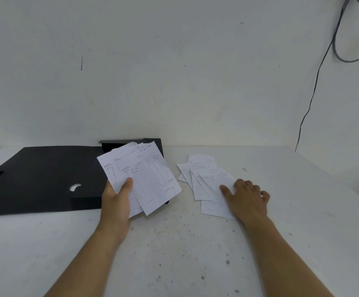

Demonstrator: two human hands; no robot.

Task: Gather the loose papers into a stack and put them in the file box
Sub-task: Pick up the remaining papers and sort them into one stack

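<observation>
A fanned bundle of white ruled paper slips [144,179] is pinched by the left hand [117,200] over the open black file box [39,179], presumably to keep it gathered. The remaining loose white slips [204,181] (spread on the white worktop [174,243]) are pressed by the right hand [247,200], fingers loosely bent.

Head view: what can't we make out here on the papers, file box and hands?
- Held papers: print too small and blurred to read; count unclear, sheets overlap.
- Left hand: fingers hidden behind the sheets, only the thumb shows.
- File box: its right part is covered by the held papers; contents not visible.
- Loose papers: faint, overlapping, partly under the right hand; count unclear.
</observation>
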